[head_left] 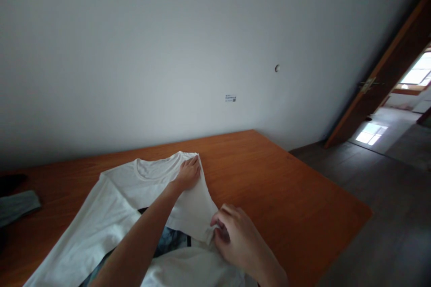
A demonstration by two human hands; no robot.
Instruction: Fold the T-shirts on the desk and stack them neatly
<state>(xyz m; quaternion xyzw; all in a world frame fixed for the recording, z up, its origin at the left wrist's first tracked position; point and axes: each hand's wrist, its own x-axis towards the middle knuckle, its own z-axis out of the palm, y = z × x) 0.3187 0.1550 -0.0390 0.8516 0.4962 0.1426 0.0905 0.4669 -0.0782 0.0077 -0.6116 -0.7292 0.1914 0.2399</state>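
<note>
Lying on the orange bench (pixel 276 179) under both hands is a white shirt (pixel 111 210) with a dark picture on its front, and off past the left hand sit a grey cloth (pixel 16 206) and something dark at the bench edge. The left hand (pixel 188 174) rests flat with fingers together on the shirt's shoulder, up near the neck hole. The right hand (pixel 235 233) is closer to the person, and its fingers pinch the end of the folded sleeve (pixel 195 208).
</note>
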